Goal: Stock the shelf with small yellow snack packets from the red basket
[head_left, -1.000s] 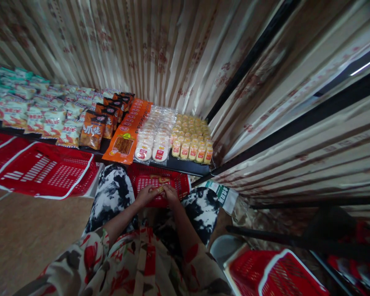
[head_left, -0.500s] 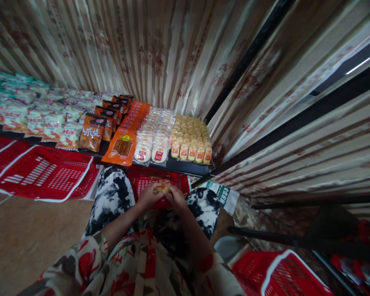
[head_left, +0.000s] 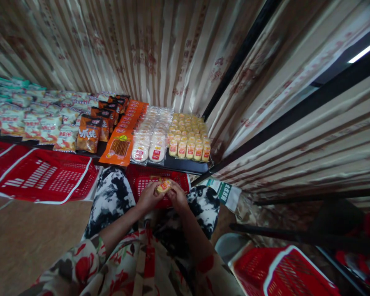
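Between my two hands is a small yellow snack pack (head_left: 163,187) with a red-and-white label, held over a red basket (head_left: 185,181). My left hand (head_left: 149,195) has its fingers closed round the pack's left side. At its right end, the fingers of my right hand (head_left: 176,194) pinch it. Inside the basket, just behind my hands, another yellowish piece shows in part. On the black shelf (head_left: 185,165) beyond stand rows of similar yellow packs (head_left: 189,150), beside round white packs (head_left: 148,150) in clear wrap.
Left along the shelf lie a long orange packet (head_left: 119,146), brown-orange bags (head_left: 89,133) and several white snack bags (head_left: 66,137). Red baskets (head_left: 49,172) sit below on the left, and another red basket (head_left: 291,269) is at my lower right. Black poles (head_left: 249,154) cross the pleated curtain (head_left: 172,53).
The yellow pack has turned so its label faces up more plainly between my hands. My right hand has shifted slightly up; the whole view has moved a little.
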Demonstrator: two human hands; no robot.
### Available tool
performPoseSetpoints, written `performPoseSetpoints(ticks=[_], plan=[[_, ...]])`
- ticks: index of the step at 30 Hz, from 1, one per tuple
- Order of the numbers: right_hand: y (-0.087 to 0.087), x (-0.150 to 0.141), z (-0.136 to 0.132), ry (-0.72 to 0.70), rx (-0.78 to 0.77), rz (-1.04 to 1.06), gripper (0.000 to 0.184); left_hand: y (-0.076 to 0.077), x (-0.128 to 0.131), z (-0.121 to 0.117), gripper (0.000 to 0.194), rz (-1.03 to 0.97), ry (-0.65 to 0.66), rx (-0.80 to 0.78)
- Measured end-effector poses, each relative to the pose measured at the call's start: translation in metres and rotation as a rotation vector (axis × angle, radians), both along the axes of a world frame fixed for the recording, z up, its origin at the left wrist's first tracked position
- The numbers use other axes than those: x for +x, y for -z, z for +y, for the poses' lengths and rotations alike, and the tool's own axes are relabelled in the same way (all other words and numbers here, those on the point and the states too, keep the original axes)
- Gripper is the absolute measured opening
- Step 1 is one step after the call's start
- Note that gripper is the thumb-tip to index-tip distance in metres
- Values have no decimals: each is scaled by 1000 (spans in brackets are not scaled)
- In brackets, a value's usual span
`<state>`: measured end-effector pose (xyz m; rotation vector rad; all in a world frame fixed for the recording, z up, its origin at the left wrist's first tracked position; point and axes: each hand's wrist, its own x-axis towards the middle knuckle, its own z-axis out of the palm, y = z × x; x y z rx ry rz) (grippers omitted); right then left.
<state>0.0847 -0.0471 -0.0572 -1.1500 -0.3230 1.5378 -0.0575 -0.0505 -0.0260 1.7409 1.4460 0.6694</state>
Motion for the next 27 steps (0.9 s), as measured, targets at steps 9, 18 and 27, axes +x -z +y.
performPoseSetpoints(ticks=[9,18,27], plan=[[-6,2,0,40,-36,-52,37,6,2,-1,33,-14,21,-32],[-14,1,0,-59,125,-184,44,4,7,3,23,-67,-41,-41],[-11,2,3,-101,266,-203,45,2,14,8,21,-111,-74,-54]])
